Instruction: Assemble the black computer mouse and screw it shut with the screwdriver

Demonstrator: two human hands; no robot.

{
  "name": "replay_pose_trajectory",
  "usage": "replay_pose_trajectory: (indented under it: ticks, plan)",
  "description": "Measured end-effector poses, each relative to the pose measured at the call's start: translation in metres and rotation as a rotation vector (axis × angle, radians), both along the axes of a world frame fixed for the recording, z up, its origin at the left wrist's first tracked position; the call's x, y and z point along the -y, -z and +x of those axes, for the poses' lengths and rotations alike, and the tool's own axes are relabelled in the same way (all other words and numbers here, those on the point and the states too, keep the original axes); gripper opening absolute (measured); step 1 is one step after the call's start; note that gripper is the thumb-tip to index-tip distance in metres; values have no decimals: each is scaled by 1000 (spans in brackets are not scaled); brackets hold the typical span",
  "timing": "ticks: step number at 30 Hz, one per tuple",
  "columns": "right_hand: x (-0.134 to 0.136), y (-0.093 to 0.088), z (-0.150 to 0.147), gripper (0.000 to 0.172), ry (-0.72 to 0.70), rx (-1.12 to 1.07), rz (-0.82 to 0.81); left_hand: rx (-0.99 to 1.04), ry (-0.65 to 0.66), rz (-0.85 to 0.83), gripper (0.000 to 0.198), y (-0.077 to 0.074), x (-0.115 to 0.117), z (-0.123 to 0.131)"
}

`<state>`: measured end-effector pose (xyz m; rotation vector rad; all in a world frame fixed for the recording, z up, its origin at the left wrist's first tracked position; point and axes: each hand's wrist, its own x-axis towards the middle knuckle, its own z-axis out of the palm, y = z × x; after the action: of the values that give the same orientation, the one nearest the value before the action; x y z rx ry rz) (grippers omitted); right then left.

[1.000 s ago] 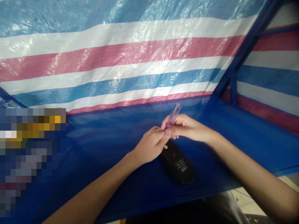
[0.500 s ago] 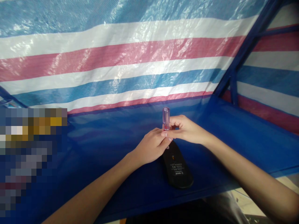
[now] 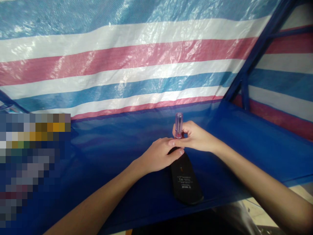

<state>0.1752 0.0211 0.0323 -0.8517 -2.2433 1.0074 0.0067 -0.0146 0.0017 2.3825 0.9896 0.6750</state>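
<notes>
A screwdriver (image 3: 179, 124) with a clear, purplish handle stands nearly upright, handle on top. Curled round it just below the handle is my right hand (image 3: 192, 135), thumb stretched toward my left hand; the shaft and tip are hidden by the fingers. Under the hands, a long black device (image 3: 186, 181) with rounded ends and small white print lies on the blue surface. My left hand (image 3: 162, 153) grips its far end, the thumb lying across the top and the other fingers on the far side. The two hands touch or nearly touch.
The blue tabletop (image 3: 117, 147) stretches to both sides, its front edge near my body. A striped plastic sheet (image 3: 127, 68) hangs behind it, and a blue frame post (image 3: 254, 58) slants at the right. A pixelated patch hides the left side.
The screwdriver's handle has shifted slightly right. The black device has slid a little toward me and turned slightly. My left thumb has moved a bit to the right along it.
</notes>
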Motion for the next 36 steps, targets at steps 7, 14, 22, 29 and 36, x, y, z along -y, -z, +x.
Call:
replay_pose_trajectory:
  ticks: [7, 14, 22, 29, 36]
  plan:
    - [-1, 0, -1, 31, -22, 0, -37, -4, -11, 6, 24, 1, 0, 1]
    - [-3, 1, 0, 24, -134, -46, -242, -35, 8, 19, 27, 2, -1, 1]
    - [-4, -4, 7, 25, -210, -7, -310, -36, 48, 32, 28, 0, -2, 0]
    - [-4, -3, 6, 25, -176, -84, -327, 36, 39, -98, 31, 4, -2, 0]
    - [-4, -2, 6, 20, -135, -144, -318, 120, 68, -187, 28, 5, -3, 0]
